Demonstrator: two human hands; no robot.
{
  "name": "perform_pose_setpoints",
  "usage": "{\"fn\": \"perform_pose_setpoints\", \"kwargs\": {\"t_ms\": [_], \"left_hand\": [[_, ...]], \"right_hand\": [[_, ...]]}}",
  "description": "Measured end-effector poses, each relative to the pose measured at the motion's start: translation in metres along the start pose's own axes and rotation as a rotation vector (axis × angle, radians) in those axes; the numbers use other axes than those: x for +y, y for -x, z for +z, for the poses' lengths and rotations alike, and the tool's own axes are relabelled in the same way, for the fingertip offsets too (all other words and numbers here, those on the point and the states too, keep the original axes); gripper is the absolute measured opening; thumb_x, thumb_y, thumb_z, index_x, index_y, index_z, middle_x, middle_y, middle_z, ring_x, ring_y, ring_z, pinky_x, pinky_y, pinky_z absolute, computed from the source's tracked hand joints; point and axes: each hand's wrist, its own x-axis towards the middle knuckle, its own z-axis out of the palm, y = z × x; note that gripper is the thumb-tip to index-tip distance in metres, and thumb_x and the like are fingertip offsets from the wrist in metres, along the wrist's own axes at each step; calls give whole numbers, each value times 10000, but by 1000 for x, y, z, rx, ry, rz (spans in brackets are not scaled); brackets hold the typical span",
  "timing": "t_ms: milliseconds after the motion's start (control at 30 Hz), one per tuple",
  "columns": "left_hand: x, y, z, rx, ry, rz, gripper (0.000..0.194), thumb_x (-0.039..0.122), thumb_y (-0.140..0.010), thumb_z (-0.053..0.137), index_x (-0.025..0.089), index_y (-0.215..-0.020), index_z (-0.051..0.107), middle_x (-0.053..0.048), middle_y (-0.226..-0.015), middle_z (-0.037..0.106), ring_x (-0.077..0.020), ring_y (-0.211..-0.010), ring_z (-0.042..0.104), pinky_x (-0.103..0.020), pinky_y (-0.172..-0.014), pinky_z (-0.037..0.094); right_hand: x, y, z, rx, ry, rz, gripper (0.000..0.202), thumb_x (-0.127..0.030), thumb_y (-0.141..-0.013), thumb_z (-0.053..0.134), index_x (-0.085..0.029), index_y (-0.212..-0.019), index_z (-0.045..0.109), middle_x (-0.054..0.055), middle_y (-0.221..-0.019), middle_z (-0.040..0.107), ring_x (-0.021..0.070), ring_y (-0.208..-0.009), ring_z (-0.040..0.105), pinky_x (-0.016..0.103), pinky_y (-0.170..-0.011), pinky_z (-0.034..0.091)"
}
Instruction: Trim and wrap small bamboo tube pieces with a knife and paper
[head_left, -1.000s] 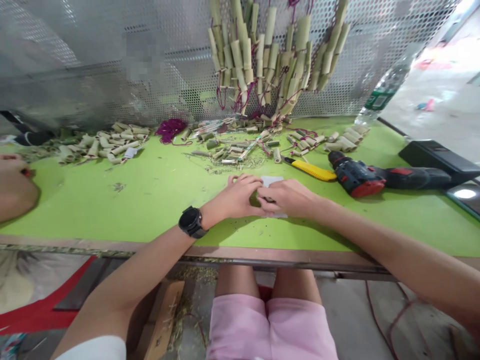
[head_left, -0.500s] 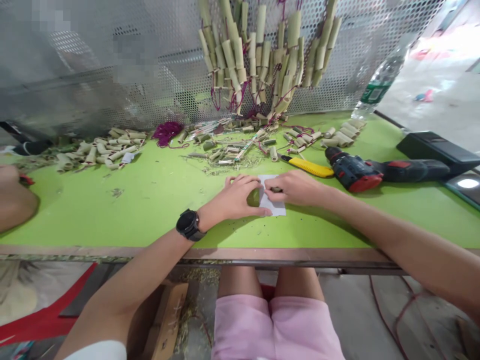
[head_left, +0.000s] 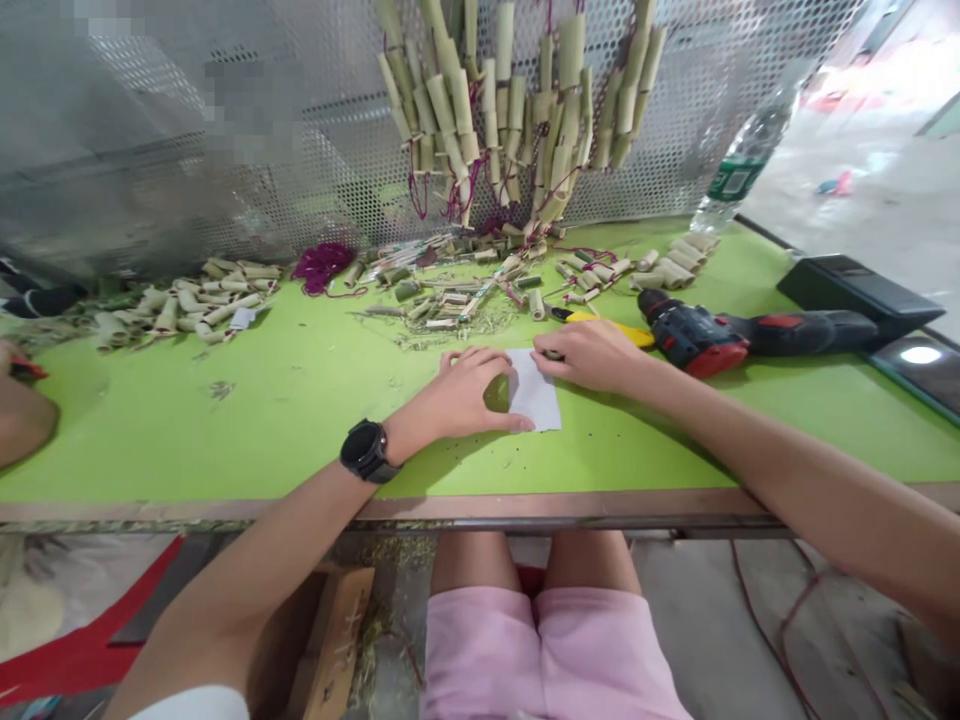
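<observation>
A small white sheet [head_left: 535,393] lies flat on the green tabletop [head_left: 300,430]. My left hand [head_left: 476,390] rests at its left edge, thumb and fingers spread apart, with the thumb tip on the sheet's lower part. At the sheet's upper right, my right hand [head_left: 589,355] is closed round a short greenish bamboo piece [head_left: 553,354], its end showing between the fingers. A yellow cutter [head_left: 626,329] lies just behind the right hand, partly hidden by it.
A drill [head_left: 697,335], black box [head_left: 855,290] and bottle [head_left: 739,180] stand right. Bamboo pieces [head_left: 172,305] and purple string [head_left: 322,268] lie at the back left. Bamboo strands [head_left: 517,110] hang behind. Another person's hand [head_left: 22,410] is at the far left.
My right hand has moved up along the sheet to its upper right corner, uncovering more of the sheet. My left hand has stayed spread at the left edge. The view has shifted slightly.
</observation>
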Motion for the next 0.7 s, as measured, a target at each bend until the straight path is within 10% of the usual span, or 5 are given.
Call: {"fn": "perform_pose_setpoints", "kwargs": {"t_ms": [167,367,533,700], "left_hand": [[-1,1,1,-5,5,19,656,789,-856,788,244,-1210,702,-140,-1516,663,-416,-1425,566,-596,-1184,392],[1,1,2,5,2,10,652,780,-858,795,248,-1223,699,-139,-1527,653,-419,-1443,553,-604,-1211,357],[2,2,1,-2,12,31,613,731,-870,807,242,-1224,701,-127,-1470,675,-406,-1388,587,-584,-1188,395],[3,2,0,3,-1,27,623,756,-889,779,243,-1236,712,-142,-1521,652,-413,-1431,559,-601,-1225,365]], "right_hand": [[-13,1,3,-77,-141,-194,326,-380,-1011,489,-224,-849,725,34,-722,650,165,-637,426,323,-621,223],[-2,-2,-1,22,39,72,363,-384,-1004,456,-207,-793,692,48,-695,622,163,-604,375,330,-604,202],[-16,0,3,-80,-191,-207,338,-388,-995,484,-214,-791,689,26,-694,635,154,-626,436,319,-624,245],[15,0,-11,21,-27,41,332,-390,-974,486,-217,-727,624,22,-634,564,156,-580,379,340,-621,231]]}}
